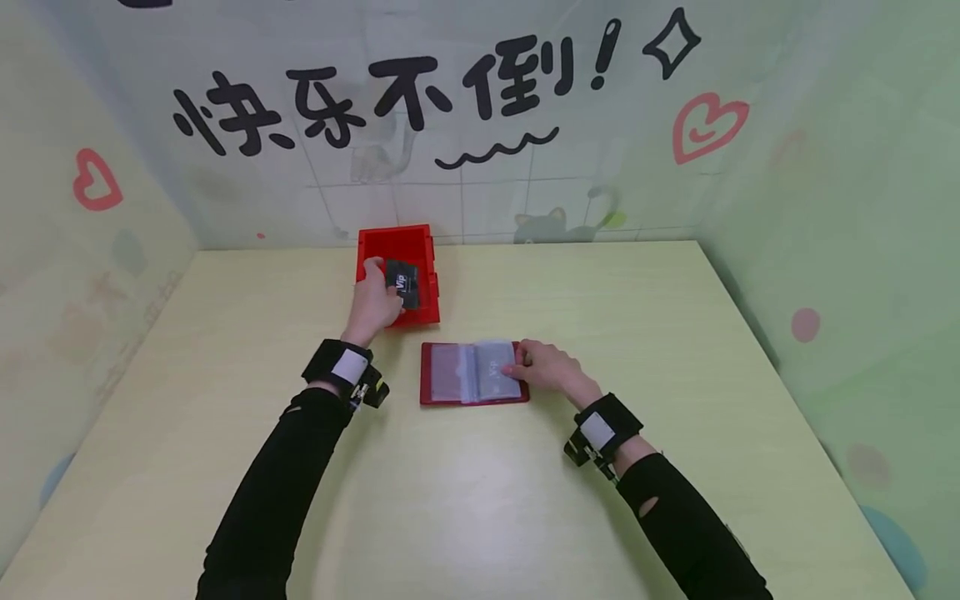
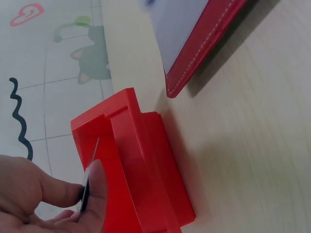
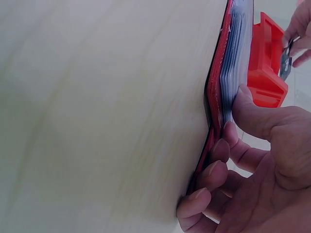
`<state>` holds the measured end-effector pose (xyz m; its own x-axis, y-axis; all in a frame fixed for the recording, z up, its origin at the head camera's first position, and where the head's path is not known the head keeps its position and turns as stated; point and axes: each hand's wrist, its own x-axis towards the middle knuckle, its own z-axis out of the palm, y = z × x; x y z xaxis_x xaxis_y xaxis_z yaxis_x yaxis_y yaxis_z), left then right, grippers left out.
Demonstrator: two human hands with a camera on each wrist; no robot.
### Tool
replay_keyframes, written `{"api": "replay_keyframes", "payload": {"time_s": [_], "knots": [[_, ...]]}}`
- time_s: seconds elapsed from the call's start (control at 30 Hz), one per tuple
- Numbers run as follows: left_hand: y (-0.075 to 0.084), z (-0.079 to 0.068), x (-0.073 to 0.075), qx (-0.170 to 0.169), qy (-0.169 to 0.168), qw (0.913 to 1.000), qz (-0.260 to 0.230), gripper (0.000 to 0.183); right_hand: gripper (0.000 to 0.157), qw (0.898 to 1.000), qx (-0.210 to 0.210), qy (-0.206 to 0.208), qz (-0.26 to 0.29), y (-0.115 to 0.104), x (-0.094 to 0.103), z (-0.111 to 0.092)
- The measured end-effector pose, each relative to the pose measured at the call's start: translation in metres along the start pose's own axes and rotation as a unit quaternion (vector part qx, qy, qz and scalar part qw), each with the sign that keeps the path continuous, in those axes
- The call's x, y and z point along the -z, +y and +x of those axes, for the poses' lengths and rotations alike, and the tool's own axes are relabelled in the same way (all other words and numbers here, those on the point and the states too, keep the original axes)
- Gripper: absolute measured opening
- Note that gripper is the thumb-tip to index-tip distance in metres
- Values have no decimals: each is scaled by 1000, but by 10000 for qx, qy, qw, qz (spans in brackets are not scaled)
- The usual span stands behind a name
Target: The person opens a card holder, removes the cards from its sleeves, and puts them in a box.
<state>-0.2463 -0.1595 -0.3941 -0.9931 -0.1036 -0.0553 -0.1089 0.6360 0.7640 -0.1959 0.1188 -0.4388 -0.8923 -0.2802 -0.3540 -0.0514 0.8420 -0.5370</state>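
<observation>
Plainly, the grip of the left hand (image 1: pixel 375 302) is closed on a dark card (image 1: pixel 407 282), thumb against fingers, at the mouth of the red box (image 1: pixel 395 242); whether the card touches the inside I cannot tell. It looks light, thin and fairly stiff, perhaps slippery, so a pinch near one edge should suit it. Lying open on the counter (image 1: pixel 480 508) near the box is the red card holder (image 1: pixel 447 375), its right edge pinched by the grip of the right hand (image 1: pixel 552 367), thumb on the clear sleeves (image 1: pixel 493 371). Those seem soft and easily creased, best taken by their outer edge, with the firmer cover (image 1: pixel 426 377) for support
</observation>
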Motion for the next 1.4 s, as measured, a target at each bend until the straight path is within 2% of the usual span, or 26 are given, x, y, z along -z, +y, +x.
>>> {"api": "replay_keyframes", "payload": {"time_s": [0.1,0.17,0.37,0.53,0.7,0.93,1.17,1.27,1.4], "knots": [[2,8,-3,-70,63,9989,462,51,31,10000,-27,6,23,0,-2,1],[4,13,-5,-40,-27,9978,659,44,31,10000,-28,-4,21,0,-3,1],[3,23,-15,149,-440,9947,913,33,32,10000,-6,-38,6,-2,-4,2],[-1,28,-23,273,-529,9925,1063,24,31,10000,-57,-61,-10,-2,-3,3],[-4,26,-28,328,-635,9894,1266,16,31,9999,-105,-70,-27,-2,-3,4],[-8,23,-33,243,-633,9849,1591,21,31,9999,-98,-50,-8,-1,-4,3],[-7,21,-36,157,-643,9736,2184,38,31,10000,-44,-71,-36,1,-4,4],[-7,21,-37,147,-718,9697,2329,46,31,10000,-58,-67,-28,1,-3,4],[-6,21,-39,194,-986,9643,2448,56,31,9999,-80,-61,-11,1,-2,3]]}}
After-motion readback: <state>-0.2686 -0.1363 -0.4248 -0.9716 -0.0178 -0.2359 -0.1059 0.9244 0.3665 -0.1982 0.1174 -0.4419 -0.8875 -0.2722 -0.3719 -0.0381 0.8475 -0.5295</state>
